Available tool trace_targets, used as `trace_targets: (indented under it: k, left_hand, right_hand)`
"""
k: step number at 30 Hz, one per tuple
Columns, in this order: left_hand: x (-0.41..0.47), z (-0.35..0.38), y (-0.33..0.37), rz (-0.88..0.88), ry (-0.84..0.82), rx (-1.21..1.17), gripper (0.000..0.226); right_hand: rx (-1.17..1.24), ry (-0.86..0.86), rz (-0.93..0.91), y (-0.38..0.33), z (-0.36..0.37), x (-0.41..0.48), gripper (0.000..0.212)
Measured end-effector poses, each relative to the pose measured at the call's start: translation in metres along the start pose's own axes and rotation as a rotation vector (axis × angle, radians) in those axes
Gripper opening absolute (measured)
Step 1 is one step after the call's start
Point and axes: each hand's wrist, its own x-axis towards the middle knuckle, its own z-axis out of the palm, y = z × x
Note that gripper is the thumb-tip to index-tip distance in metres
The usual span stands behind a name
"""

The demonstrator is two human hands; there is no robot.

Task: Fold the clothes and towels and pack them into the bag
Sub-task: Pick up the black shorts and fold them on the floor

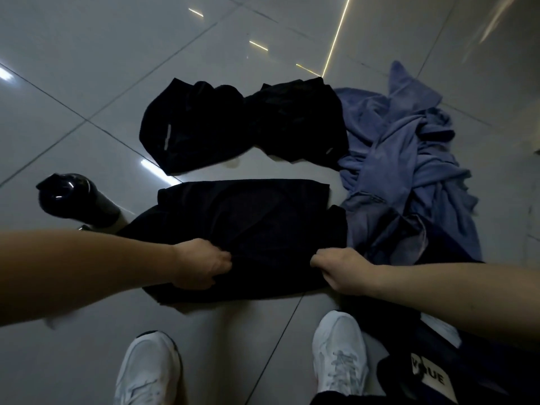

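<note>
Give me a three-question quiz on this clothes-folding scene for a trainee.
1. True or false: the left hand and the right hand both grip the near black garment.
2. Where does the crumpled blue cloth lie? A) left of that garment B) right of it C) in both hands
3. Fill in: the black bottle sits on the floor to the garment's ____ side.
Key: 1 true; 2 B; 3 left.
</note>
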Motion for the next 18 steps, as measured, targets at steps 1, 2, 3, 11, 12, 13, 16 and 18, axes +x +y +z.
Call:
trace_targets:
  k: [1,2,3,11,12,13,16,18]
  left_hand:
    - [0.01,-0.005,0.003,-0.043,0.073,-0.02,0.039]
    - [0.021,-0.008,0.007,-0.087,0.141,-0.037,0.045]
    - [0.032,-0.009,0.013,-0.132,0.189,-0.045,0.05]
    - [0.087,0.011,0.053,-0.328,0.273,-0.175,0.022]
    - [0.087,0.014,0.052,-0.308,0.314,-0.168,0.02]
    - [0.086,0.016,0.052,-0.278,0.355,-0.164,0.02]
    - [0.08,0.021,0.051,-0.149,0.458,-0.081,0.022]
    - [0.075,0.019,0.051,-0.117,0.391,-0.09,0.034]
  right_hand:
    - [0.025,0.076,0.058,0.001,-0.003,0.003,0.019]
    - [0.025,0.141,0.116,0.003,-0.005,0.007,0.022]
    - [-0.005,0.171,0.16,0.007,-0.008,0.011,0.028]
    - [-0.256,-0.233,0.221,0.023,-0.017,0.027,0.044]
    - [-0.224,-0.226,0.258,0.023,-0.016,0.028,0.033]
    - [-0.183,-0.207,0.307,0.023,-0.018,0.029,0.023]
    - [0.006,-0.066,0.485,0.021,-0.027,0.028,0.011]
    - [0.164,-0.003,0.638,0.018,-0.029,0.027,0.013]
